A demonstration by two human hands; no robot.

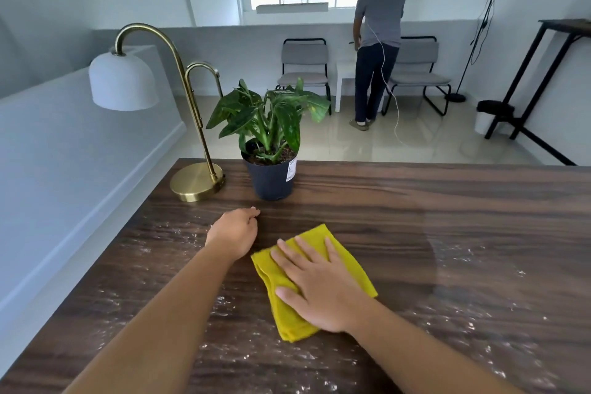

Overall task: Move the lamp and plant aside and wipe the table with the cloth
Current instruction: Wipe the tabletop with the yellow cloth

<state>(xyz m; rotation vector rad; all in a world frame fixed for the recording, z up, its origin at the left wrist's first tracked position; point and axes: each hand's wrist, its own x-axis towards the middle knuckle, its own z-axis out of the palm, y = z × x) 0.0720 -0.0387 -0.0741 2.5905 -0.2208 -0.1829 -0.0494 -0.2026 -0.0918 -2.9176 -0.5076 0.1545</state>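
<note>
The yellow cloth [319, 278] lies folded on the dark wood table [447, 217], near the middle of its near half. The right hand [323, 288] rests flat on top of it — palm down, fingers spread and pointing away toward the far left, gripping nothing. Its forearm runs in from the lower right.

Just left of the cloth, the left hand [235, 232] sits on the bare wood, apart from the cloth, fingers curled loosely under with nothing in them; its arm stretches in from the lower left.

Beyond the left hand, near the far edge, stands the plant [268, 137] in a dark pot, upright. The brass lamp [195, 181] stands just left of it — at the far left corner. White specks and smears cover the near wood.
</note>
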